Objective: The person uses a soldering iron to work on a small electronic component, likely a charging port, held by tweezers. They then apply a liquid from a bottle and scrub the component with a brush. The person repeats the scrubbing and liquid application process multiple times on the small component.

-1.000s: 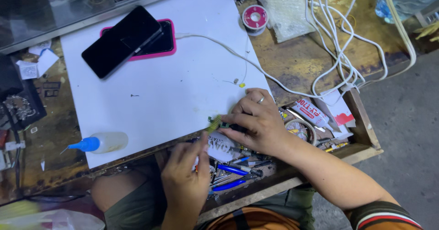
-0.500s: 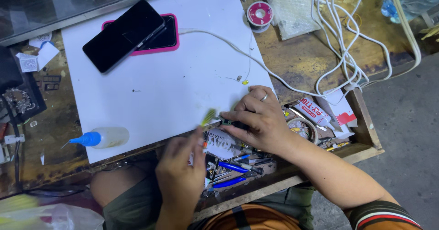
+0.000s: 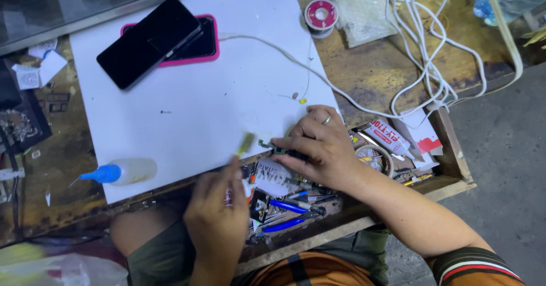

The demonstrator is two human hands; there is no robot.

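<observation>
Seen from above, a worn wooden tabletop (image 3: 375, 75) carries a large white sheet (image 3: 199, 98) that covers most of its middle and reaches the near edge. Below that near edge an open drawer (image 3: 449, 166) is crowded with small tools, among them blue-handled pliers (image 3: 287, 206). At the far side of the sheet a black phone (image 3: 149, 41) lies tilted across a second phone in a pink case (image 3: 199, 47). White cables (image 3: 421, 52) loop over the right part of the tabletop. The right hand (image 3: 318, 149), with a ring on one finger, rests at the near edge of the sheet, its fingers closed on a small dark part (image 3: 278, 148) pinned against that edge. The left hand (image 3: 216, 217) is over the drawer's left end, closed around a brush (image 3: 245, 143) whose yellow-green bristles lie on the sheet just left of the part. A clear bottle with a blue nozzle (image 3: 122, 171) lies on its side at the sheet's near left corner. A small pink spool (image 3: 321, 16) stands by the far edge.
</observation>
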